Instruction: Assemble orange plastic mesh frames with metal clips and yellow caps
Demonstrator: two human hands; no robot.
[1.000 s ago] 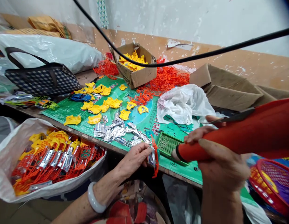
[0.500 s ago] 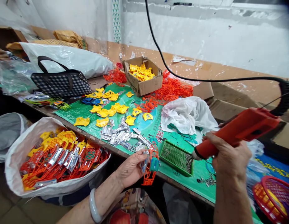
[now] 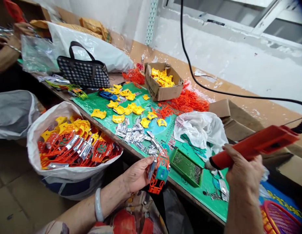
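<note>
My left hand [image 3: 136,175] is closed around an orange plastic frame piece [image 3: 157,177] with a silver metal strip and a teal part on it, held just below the table's front edge. A pale bangle sits on that wrist. My right hand [image 3: 242,172] grips an orange electric screwdriver [image 3: 253,147] whose black cable [image 3: 190,68] runs up and out of view. Its tip points left over a green tray of screws [image 3: 186,165]. Silver metal strips [image 3: 133,135] and yellow plastic pieces [image 3: 121,109] lie on the green mat [image 3: 97,102].
A white bag [image 3: 68,177] of assembled orange, yellow and silver pieces stands at lower left. A cardboard box [image 3: 160,92] of yellow parts, orange frames [image 3: 187,100], a crumpled white bag [image 3: 199,128], a checked handbag [image 3: 84,73] and another person's hands [image 3: 9,39] at far left are also there.
The view has swung left and up. My left hand turned the orange piece upright and brought it nearer me. The screwdriver has swung away from it to the right.
</note>
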